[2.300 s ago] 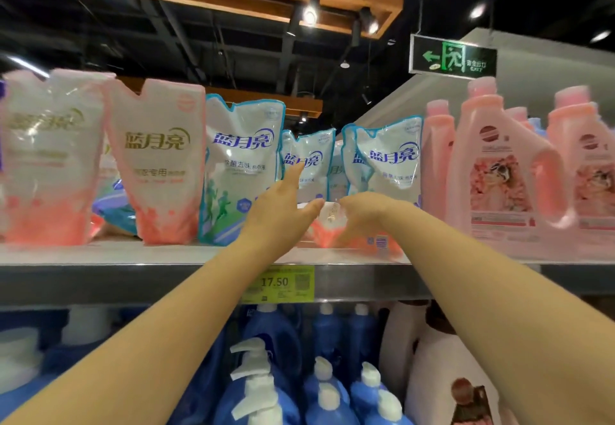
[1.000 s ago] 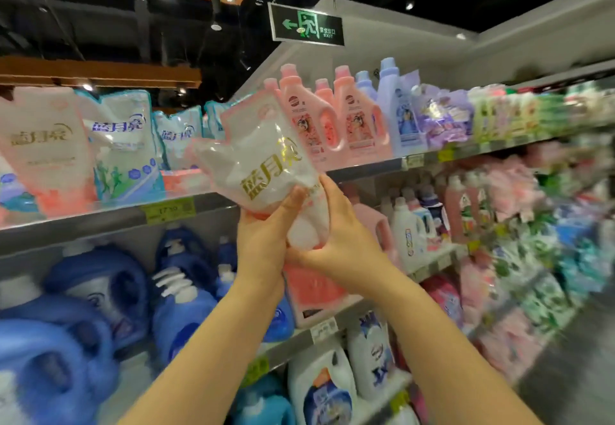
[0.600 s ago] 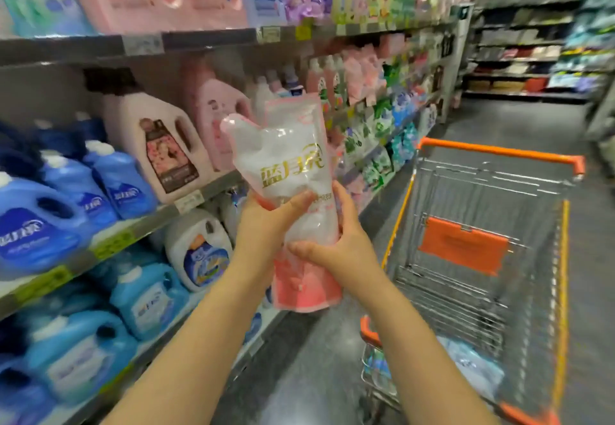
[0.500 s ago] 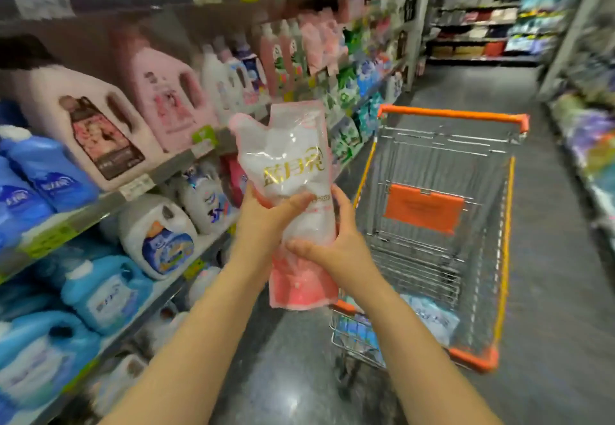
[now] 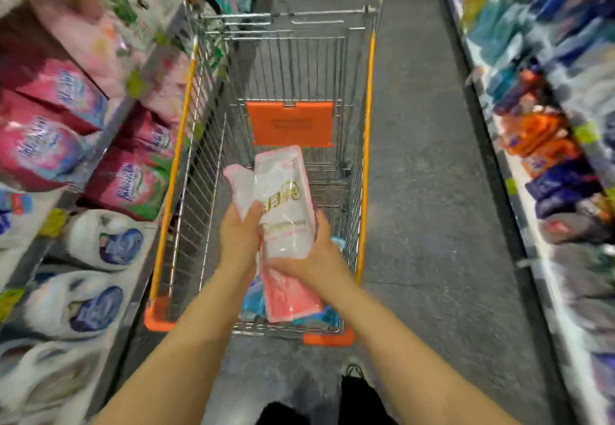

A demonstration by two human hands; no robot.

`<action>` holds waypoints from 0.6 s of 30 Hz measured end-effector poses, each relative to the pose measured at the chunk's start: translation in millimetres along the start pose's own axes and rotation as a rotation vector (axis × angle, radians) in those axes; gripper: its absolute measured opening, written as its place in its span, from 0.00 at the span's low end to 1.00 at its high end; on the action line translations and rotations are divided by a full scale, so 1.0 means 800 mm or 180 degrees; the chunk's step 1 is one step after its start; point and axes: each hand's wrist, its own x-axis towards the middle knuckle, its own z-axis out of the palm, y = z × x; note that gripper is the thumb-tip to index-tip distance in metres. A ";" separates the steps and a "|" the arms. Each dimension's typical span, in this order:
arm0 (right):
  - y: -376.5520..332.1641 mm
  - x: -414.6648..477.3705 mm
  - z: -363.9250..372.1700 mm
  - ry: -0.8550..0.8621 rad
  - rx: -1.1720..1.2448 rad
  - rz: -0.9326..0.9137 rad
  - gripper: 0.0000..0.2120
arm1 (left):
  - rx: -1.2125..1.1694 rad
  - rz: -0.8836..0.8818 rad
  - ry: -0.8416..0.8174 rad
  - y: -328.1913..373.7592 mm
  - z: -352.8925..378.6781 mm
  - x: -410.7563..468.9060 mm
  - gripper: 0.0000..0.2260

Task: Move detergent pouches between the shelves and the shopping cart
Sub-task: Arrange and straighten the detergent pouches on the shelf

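Note:
A pink and white detergent pouch (image 5: 283, 198) with gold lettering hangs over the near end of the shopping cart (image 5: 366, 145). My left hand (image 5: 238, 238) grips its left side, thumb across the front. My right hand (image 5: 314, 254) holds its lower right side with fingers curled round it. The cart is steel wire with orange trim and an orange seat flap (image 5: 289, 123). Blue pouches (image 5: 319, 319) lie on the cart's floor under the held pouch, mostly hidden by it.
Shelves (image 5: 109, 131) on the left carry pink bags (image 5: 133, 185) and white jugs with blue labels (image 5: 100, 241). Blurred shelves (image 5: 519, 191) of packets line the right side. Grey aisle floor (image 5: 426, 191) runs between cart and right shelves. My foot (image 5: 359, 391) shows below.
I took the pink pouch off the upper shelf with both hands and turned right. The view has dropped, and the pouch now sits over the cart's near end.

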 end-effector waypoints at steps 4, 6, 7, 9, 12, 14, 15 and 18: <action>0.031 0.055 0.008 0.0014 -0.0020 0.0487 0.52 | 0.0517 -0.0115 -0.0198 -0.044 0.026 0.057 0.11; 0.053 0.083 0.017 0.0096 -0.0024 0.0821 0.55 | 0.0699 -0.0432 -0.0416 -0.076 0.038 0.086 0.11; 0.064 0.095 0.022 0.0128 -0.0044 0.1027 0.56 | 0.0660 -0.0694 -0.0556 -0.097 0.043 0.098 0.10; 0.085 0.114 0.030 0.0234 -0.0069 0.1440 0.55 | 0.0591 -0.1291 -0.0788 -0.143 0.049 0.118 0.06; 0.114 0.131 0.043 0.0409 -0.0085 0.1940 0.57 | 0.0684 -0.1940 -0.0906 -0.201 0.057 0.130 0.09; 0.131 0.135 0.054 0.0596 -0.0045 0.2168 0.57 | 0.0711 -0.2181 -0.1070 -0.227 0.061 0.126 0.13; 0.135 0.138 0.059 0.0694 -0.0135 0.2269 0.55 | 0.0712 -0.2254 -0.1191 -0.238 0.063 0.123 0.14; 0.145 0.151 0.079 0.1011 -0.0912 0.2453 0.46 | 0.0970 -0.2517 -0.1479 -0.262 0.069 0.130 0.17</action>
